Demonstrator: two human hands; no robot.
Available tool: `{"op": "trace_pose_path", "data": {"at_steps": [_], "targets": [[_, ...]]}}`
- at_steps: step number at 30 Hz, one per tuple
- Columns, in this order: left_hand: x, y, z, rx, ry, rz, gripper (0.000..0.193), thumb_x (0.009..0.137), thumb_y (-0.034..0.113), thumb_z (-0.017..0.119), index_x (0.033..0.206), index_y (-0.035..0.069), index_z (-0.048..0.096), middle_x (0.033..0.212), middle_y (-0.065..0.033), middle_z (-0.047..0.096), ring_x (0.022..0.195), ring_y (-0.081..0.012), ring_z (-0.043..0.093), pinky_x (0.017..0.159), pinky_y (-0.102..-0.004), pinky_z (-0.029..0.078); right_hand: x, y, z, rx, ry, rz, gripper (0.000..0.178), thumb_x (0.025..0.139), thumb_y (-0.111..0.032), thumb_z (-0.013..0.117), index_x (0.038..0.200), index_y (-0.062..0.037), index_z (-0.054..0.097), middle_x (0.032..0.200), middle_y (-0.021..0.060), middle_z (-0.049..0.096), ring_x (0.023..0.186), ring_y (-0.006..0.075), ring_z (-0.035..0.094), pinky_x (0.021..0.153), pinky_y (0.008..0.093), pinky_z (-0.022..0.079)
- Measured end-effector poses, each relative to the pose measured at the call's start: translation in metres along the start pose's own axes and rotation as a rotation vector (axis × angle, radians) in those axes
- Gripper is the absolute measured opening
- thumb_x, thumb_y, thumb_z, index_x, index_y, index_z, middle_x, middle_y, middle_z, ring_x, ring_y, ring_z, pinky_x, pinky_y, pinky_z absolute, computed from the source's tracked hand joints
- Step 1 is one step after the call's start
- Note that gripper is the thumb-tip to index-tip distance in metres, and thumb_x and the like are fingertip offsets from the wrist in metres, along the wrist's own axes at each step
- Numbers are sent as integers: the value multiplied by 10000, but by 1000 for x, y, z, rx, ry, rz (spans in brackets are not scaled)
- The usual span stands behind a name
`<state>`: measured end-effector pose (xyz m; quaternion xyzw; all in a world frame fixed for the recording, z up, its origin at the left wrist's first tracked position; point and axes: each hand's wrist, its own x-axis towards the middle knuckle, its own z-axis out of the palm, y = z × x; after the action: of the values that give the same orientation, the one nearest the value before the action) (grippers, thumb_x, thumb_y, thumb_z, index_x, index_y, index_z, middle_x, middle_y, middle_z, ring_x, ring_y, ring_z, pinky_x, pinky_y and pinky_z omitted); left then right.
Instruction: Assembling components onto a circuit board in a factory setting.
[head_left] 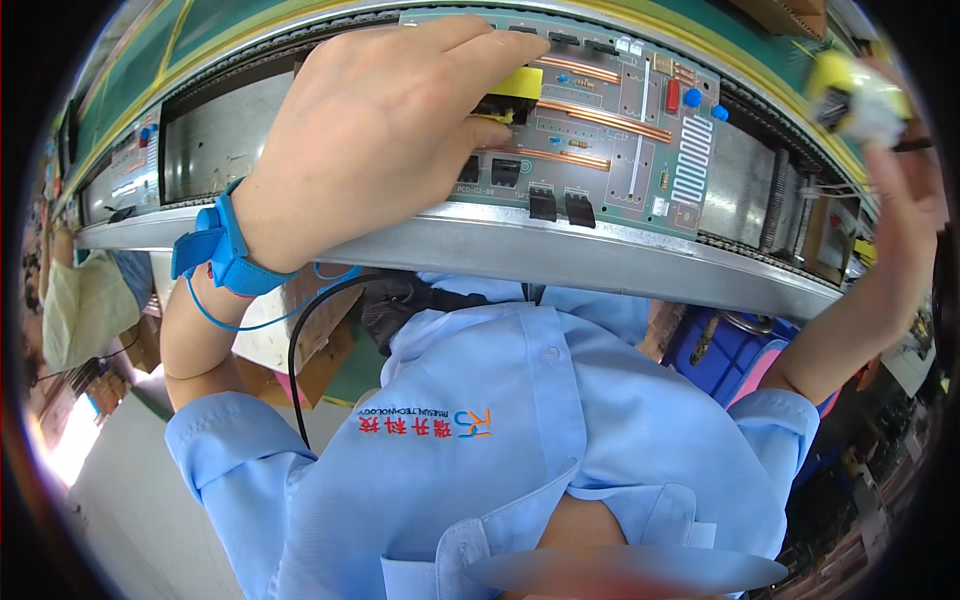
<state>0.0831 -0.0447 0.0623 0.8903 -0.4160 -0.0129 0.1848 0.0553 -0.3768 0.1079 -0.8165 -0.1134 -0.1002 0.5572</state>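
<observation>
2 yellow parts (pixel 522 82) clamped — left fingers (pixel 505 50) over board (pixel 640 205), right fingers (pixel 884 168) beyond its edge

Circuit boards (pixel 622 206): two in view. Yellow-wrapped parts (pixel 524 83): two. Centre board, visible portion: two blue discs (pixel 692 97), one red block (pixel 672 96), three copper-strip bundles (pixel 606 120). Wearer: one blue wrist strap (pixel 230 262).

Looks like an electronics assembly workshop. Has a printed circuit board (pixel 610 130) on a chain conveyor (pixel 600 258), plus a corded antistatic wrist strap (pixel 222 245).
</observation>
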Motion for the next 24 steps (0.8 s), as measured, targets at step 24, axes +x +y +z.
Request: {"op": "trace_pose_path", "data": {"at_steps": [24], "targets": [[-3, -17, 14, -244, 6, 130, 406, 845, 100, 585, 1192, -98, 507, 888, -170, 579, 791, -243, 565, 685, -317, 495, -12, 1, 95, -287, -297, 185, 461, 718, 49, 727, 1162, 5, 614, 1108, 89, 631, 985, 174, 626, 858, 289, 511]]}}
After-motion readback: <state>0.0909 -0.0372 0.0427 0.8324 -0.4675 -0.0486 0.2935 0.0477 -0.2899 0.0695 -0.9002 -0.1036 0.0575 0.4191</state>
